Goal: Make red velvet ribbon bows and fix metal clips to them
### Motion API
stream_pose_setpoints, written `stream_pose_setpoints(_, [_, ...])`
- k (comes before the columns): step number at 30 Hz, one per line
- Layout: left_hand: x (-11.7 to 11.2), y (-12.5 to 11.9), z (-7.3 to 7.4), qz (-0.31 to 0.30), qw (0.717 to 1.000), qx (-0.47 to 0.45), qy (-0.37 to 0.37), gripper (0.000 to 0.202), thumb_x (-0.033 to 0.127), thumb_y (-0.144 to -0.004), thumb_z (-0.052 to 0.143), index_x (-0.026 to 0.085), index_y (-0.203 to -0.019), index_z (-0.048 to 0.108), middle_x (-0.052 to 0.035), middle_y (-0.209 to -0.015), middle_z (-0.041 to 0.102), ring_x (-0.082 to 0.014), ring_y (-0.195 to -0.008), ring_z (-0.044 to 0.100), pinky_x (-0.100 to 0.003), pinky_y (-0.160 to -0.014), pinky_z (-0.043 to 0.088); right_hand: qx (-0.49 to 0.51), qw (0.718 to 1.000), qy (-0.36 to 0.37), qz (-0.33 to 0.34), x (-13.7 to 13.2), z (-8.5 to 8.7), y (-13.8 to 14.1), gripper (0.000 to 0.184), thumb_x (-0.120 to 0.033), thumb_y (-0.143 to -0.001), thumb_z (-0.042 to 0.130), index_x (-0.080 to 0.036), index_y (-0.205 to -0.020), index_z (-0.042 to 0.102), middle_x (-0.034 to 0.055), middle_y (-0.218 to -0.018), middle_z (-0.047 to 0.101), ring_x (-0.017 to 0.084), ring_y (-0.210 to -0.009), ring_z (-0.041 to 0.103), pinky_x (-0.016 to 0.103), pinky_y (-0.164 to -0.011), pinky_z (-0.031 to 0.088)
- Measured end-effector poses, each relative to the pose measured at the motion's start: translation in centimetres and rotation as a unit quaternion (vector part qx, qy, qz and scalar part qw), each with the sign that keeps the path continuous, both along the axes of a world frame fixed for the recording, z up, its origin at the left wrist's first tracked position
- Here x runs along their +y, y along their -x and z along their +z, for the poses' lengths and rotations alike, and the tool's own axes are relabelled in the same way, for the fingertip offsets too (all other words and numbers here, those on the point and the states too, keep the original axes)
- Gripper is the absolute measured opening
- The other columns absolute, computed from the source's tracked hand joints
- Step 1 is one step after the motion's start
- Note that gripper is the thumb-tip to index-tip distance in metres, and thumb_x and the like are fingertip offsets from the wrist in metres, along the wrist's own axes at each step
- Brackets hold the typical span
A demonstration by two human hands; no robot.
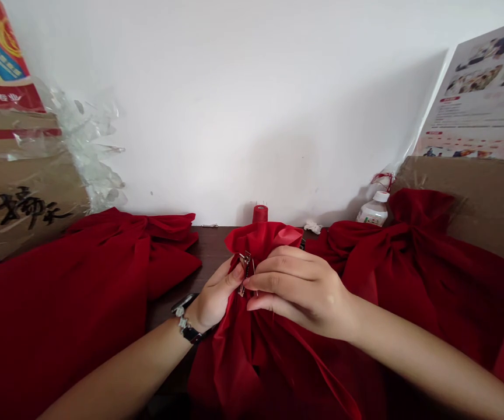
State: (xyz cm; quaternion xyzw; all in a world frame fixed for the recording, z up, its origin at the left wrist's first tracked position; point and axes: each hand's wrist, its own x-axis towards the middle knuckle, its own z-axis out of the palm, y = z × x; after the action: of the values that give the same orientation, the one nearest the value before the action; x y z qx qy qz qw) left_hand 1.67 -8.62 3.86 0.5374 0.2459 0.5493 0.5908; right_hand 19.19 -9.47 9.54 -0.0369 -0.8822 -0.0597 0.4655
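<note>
A piece of red fabric lies bunched in front of me, gathered into a pinched middle. My left hand, with a black watch at the wrist, is closed on the gathered fabric from the left. My right hand is closed on it from the right, fingers curled. Between the two hands sits a small metal clip, pressed against the gather by the fingertips of both hands. A red thread spool stands upright just behind the fabric, against the wall.
More red fabric bows lie at the left and right on a dark table. A small white bottle stands at the back right. Cardboard boxes and crumpled clear plastic flank the white wall; a printed poster leans at the right.
</note>
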Motion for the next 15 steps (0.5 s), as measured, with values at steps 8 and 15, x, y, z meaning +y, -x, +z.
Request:
stream_pose_setpoints(8, [-0.38, -0.33, 0.58, -0.015, 1.000, -0.012, 0.004, 0.039, 0.054, -0.066, 0.076, 0.017, -0.072, 0.065, 0.0012, -0.061, 0.059, -0.0170, -0.068, 0.059, -0.029, -0.069, 0.050, 0.000, 1.000, 0.002, -0.003, -0.21, 0.02, -0.09, 0.016, -0.024, -0.089, 0.061, -0.010, -0.095, 0.066, 0.0085, -0.084, 0.069, 0.014, -0.079, 0.063, 0.029, -0.074, 0.054])
stream_pose_setpoints(15, [-0.41, -0.33, 0.63, -0.001, 1.000, 0.003, 0.001, 0.042, 0.057, -0.065, 0.074, 0.018, -0.076, 0.066, 0.0002, -0.063, 0.061, -0.0202, -0.076, 0.061, -0.030, -0.071, 0.050, 0.001, 1.000, -0.005, -0.012, -0.24, -0.03, -0.06, 0.016, -0.023, -0.087, 0.063, -0.009, -0.094, 0.065, 0.0081, -0.084, 0.068, 0.014, -0.079, 0.063, 0.029, -0.074, 0.054])
